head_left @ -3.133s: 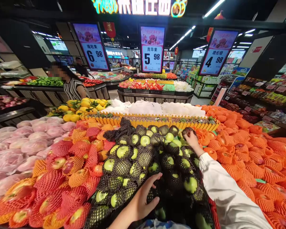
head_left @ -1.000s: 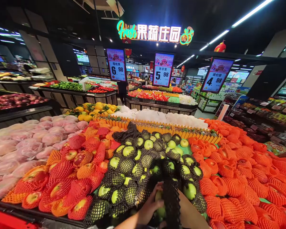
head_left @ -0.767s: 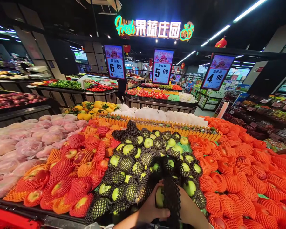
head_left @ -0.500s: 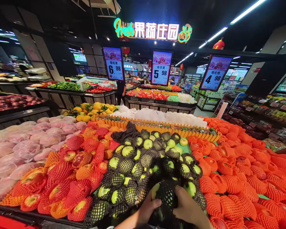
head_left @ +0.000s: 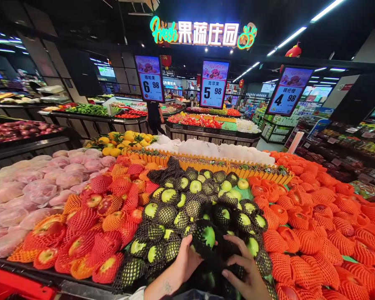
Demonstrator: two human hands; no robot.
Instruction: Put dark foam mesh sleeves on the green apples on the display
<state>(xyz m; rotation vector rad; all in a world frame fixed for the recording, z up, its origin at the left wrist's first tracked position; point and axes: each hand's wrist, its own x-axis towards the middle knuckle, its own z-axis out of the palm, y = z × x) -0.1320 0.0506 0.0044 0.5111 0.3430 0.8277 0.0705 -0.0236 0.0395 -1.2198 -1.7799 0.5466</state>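
Note:
Low in the head view, my left hand [head_left: 186, 259] is closed around a green apple [head_left: 208, 236] that sits partly inside a black foam net sleeve [head_left: 215, 259]. The apple's bare green side faces up. My right hand [head_left: 248, 268] has its fingers curled against the sleeve from the right, gripping the netting; dark shadow hides part of its hold. Beneath and beyond both hands lies a heap of green apples [head_left: 169, 196], most in the same black nets.
Red apples [head_left: 108, 204] in red and orange nets are heaped on the left, beside wrapped pinkish fruit [head_left: 40, 193]. Orange-netted fruit [head_left: 312, 233] fills the right. A low yellow fence [head_left: 187, 161] edges the back. A person [head_left: 154, 116] stands beyond, below hanging price screens [head_left: 214, 85].
The apple has been raised and turned, and more of its green skin shows out of the net. My right fingers have shifted along the sleeve. The view has tilted slightly.

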